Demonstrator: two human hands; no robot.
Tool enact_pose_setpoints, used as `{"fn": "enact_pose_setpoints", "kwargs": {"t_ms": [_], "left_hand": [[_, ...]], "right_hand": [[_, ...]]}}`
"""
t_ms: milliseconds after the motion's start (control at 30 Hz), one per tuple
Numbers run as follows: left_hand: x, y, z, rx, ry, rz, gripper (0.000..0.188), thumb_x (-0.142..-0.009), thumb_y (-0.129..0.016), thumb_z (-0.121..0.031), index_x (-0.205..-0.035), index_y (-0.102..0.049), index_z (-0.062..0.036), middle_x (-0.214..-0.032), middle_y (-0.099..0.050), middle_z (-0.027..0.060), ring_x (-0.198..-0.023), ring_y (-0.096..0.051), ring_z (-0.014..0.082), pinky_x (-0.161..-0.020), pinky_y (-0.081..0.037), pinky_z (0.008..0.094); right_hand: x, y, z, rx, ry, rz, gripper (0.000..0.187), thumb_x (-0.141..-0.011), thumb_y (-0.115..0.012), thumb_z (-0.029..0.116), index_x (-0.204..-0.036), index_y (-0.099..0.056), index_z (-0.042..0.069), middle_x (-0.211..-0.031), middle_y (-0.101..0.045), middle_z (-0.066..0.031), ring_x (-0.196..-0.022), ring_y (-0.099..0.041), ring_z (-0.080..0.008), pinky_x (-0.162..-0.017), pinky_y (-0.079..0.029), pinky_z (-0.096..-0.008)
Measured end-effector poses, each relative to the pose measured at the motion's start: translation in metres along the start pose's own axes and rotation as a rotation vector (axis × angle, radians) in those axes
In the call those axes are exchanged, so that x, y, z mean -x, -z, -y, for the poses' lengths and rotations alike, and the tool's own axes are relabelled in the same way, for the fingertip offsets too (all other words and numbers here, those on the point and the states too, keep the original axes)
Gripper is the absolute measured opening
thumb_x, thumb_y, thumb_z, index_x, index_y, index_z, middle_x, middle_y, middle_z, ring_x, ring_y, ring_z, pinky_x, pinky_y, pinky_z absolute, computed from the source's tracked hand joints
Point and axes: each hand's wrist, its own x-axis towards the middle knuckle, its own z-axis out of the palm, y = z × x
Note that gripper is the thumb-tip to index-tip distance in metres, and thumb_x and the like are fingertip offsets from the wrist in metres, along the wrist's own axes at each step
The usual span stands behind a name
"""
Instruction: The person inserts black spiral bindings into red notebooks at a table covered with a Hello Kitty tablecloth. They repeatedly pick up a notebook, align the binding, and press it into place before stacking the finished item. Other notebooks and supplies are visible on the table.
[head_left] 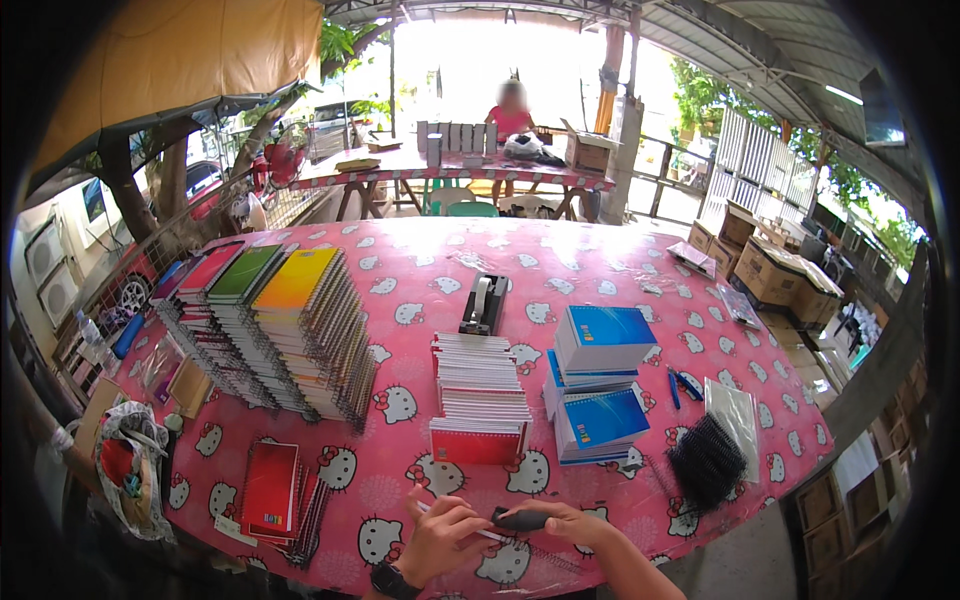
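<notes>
My left hand (pixel 440 540), with a dark watch (pixel 392 580) on its wrist, is closed on a thin, pale notebook (pixel 490 535) seen nearly edge-on. My right hand (pixel 575 525) grips a dark grey, rounded object (pixel 522 519) against the notebook's edge; its kind does not show clearly. A thin wire coil (pixel 548 558) trails out below my right hand over the pink tablecloth. Just beyond my hands stands a stack of unbound red-covered notebooks (pixel 480 445). To its right are stacks of blue-covered notebooks (pixel 605 420). Finished-looking red spiral notebooks (pixel 270 488) lie at the near left.
Tall stacks of spiral notebooks (pixel 310 330) stand at the left. A tape dispenser (pixel 484 304) sits mid-table. Black coils (pixel 706 450), blue-handled pliers (pixel 687 387) and a plastic sleeve (pixel 733 410) lie right. Another person (pixel 512 120) is at a far table (pixel 460 180). Cardboard boxes (pixel 770 270) stand beyond the right edge.
</notes>
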Motion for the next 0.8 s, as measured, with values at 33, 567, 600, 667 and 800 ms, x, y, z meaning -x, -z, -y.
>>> {"fn": "enact_pose_setpoints", "kwargs": {"t_ms": [33,567,600,667,800], "left_hand": [[0.000,-0.002,-0.004,0.005,-0.009,0.005,0.021,-0.071,-0.077,-0.030,-0.088,-0.070,-0.0220,-0.080,-0.063,-0.0092,-0.089,-0.058,0.0092,-0.101,-0.016,0.0485],[-0.002,-0.012,-0.016,0.014,-0.131,0.109,0.016,-0.081,-0.069,-0.034,-0.091,-0.067,-0.0208,-0.090,-0.061,-0.0078,-0.088,-0.058,0.0085,-0.102,-0.017,0.0453],[-0.004,-0.011,-0.015,0.006,-0.147,0.101,0.018,-0.081,-0.069,-0.035,-0.090,-0.067,-0.0204,-0.090,-0.062,-0.0077,-0.088,-0.058,0.0087,-0.102,-0.017,0.0455],[-0.008,-0.004,-0.021,0.062,-0.049,0.060,0.018,-0.075,-0.074,-0.033,-0.086,-0.068,-0.0201,-0.086,-0.063,-0.0073,-0.086,-0.059,0.0090,-0.103,-0.015,0.0459],[-0.003,-0.002,-0.005,0.032,-0.038,0.061,0.020,-0.071,-0.078,-0.031,-0.082,-0.067,-0.0199,-0.080,-0.062,-0.0078,-0.084,-0.058,0.0093,-0.101,-0.019,0.0461]], "right_hand": [[0.004,0.001,0.005,0.031,-0.017,-0.036,0.075,-0.080,-0.061,0.059,-0.130,-0.052,0.004,-0.131,-0.049,-0.0124,-0.123,-0.044,-0.0239,-0.105,-0.031,-0.0376],[0.033,0.014,-0.010,1.077,-0.042,-0.509,0.067,-0.073,-0.072,0.047,-0.129,-0.050,0.015,-0.138,-0.041,-0.0188,-0.127,-0.038,-0.0347,-0.106,-0.026,-0.0482],[0.035,0.012,-0.001,0.728,-0.035,-0.411,0.064,-0.075,-0.071,0.045,-0.128,-0.052,0.015,-0.133,-0.045,-0.0164,-0.124,-0.042,-0.0310,-0.104,-0.028,-0.0448],[0.040,0.007,0.014,0.031,-0.025,-0.200,0.057,-0.078,-0.071,0.041,-0.126,-0.056,0.015,-0.125,-0.054,-0.0117,-0.118,-0.048,-0.0234,-0.102,-0.034,-0.0381],[0.031,-0.001,0.007,0.021,-0.010,-0.070,0.048,-0.081,-0.069,0.035,-0.120,-0.062,0.010,-0.114,-0.061,-0.0080,-0.113,-0.051,-0.0157,-0.095,-0.040,-0.0297]]}}
